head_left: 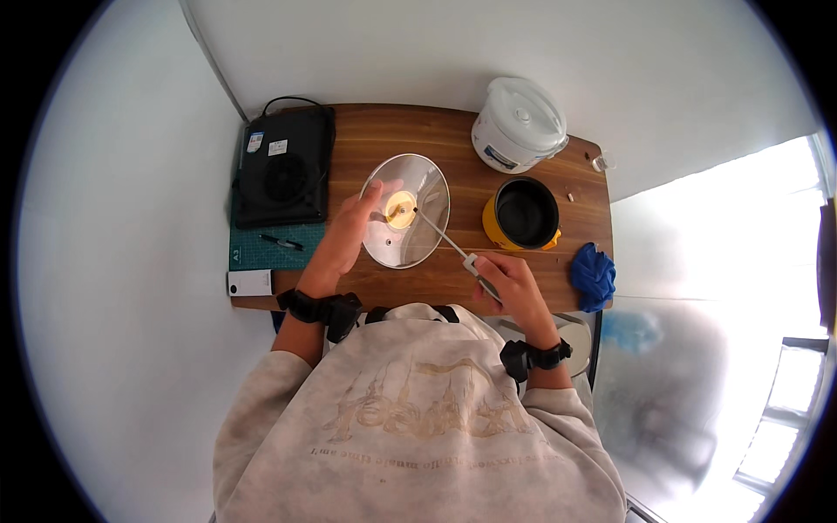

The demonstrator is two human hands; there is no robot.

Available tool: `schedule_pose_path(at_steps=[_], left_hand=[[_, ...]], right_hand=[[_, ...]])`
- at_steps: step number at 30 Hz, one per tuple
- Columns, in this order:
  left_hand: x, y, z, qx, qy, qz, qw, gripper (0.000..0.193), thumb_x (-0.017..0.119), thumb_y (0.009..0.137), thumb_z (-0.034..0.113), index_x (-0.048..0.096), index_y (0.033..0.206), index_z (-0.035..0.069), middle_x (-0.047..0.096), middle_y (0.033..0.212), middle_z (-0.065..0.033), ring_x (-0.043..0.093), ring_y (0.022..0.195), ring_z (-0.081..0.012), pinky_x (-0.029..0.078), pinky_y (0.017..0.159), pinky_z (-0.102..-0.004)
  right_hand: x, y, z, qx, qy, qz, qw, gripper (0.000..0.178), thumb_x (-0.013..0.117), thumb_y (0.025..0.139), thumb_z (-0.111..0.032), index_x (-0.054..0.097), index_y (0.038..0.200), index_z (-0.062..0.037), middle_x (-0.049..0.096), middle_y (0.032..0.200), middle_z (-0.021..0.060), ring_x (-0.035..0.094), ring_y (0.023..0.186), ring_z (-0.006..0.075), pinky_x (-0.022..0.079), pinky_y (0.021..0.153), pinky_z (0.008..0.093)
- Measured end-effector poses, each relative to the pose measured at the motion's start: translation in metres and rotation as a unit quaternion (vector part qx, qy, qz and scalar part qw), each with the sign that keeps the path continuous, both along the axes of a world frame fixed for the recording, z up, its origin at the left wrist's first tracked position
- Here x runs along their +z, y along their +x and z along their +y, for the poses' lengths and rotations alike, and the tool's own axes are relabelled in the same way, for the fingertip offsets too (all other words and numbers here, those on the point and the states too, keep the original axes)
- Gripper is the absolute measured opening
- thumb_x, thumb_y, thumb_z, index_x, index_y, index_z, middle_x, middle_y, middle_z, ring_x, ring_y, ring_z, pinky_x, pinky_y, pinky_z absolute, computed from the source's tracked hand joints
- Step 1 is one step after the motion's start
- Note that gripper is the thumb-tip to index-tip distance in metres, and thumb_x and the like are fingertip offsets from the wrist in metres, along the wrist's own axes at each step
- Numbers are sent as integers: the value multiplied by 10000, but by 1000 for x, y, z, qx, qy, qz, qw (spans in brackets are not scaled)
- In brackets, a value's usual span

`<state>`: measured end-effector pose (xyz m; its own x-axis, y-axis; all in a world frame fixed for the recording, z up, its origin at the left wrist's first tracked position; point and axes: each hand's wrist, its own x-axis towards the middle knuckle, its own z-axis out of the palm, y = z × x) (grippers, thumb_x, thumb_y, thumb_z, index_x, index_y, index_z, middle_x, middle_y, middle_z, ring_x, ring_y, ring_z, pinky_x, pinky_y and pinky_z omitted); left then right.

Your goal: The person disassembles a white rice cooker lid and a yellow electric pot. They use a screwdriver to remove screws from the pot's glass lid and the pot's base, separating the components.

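Observation:
A round glass pot lid (427, 185) with a metal rim is held up over the wooden table, tilted. Its left edge is in my left hand (349, 231), whose fingers reach behind the glass. At the lid's middle shows a yellow round knob (399, 202), seen partly through the glass. My right hand (516, 288) is closed around the grey and white handle of a screwdriver (446, 238). The screwdriver's tip is at the edge of the knob's centre; whether it touches a screw there I cannot tell.
Right of the lid stands a yellow pot (499, 228) with a black inside, below a white lidded rice cooker (514, 131). A blue cloth (593, 277) lies at the right edge. At left are a black induction cooker (283, 179), a green cutting mat (253, 251), a pen (281, 242) and a white box (250, 283).

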<state>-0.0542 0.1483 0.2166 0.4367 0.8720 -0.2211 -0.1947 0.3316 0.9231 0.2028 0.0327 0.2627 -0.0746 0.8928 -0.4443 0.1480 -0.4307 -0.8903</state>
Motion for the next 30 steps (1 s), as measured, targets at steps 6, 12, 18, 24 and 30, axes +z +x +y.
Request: schedule_pose_path(at_steps=[6,12,18,24,30], left_hand=[[8,4,-4,10,-26,-17,999,635,430,1052,511,537,1390,-17,657,1108,-108,631,813,-167,553,759,-315],[3,-1,0,3,-7,-19,1000,653,436,1047,522,534,1387,-26,639,1189,-111,643,973,-183,568,817,-339],[3,5,-2,31,-17,-10,999,660,421,1052,524,526,1390,-33,646,1139,-113,634,847,-175,552,759,-323],[9,4,-4,11,-10,-8,1000,660,409,1055,532,535,1381,-29,652,1059,-96,614,736,-161,521,711,-299],[8,4,-5,16,0,0,1000,652,412,1056,524,540,1377,-30,653,1064,-94,612,753,-152,523,724,-292]], right_hand=[[-2,-5,3,16,7,-22,1000,358,526,1043,-309,689,1158,-11,629,688,1,425,470,26,348,428,198],[3,-5,3,16,-1,-15,1000,359,525,1042,-305,689,1177,-16,628,684,0,429,468,26,352,424,200],[1,-7,2,17,7,-32,999,358,525,1041,-301,690,1173,-13,627,678,2,428,464,27,348,421,203],[1,-8,1,13,13,-31,999,350,528,1040,-292,692,1160,-8,624,673,3,426,464,29,343,419,208],[4,-10,2,16,23,-57,998,345,536,1037,-283,698,1159,-3,625,673,1,435,469,28,349,425,205]])
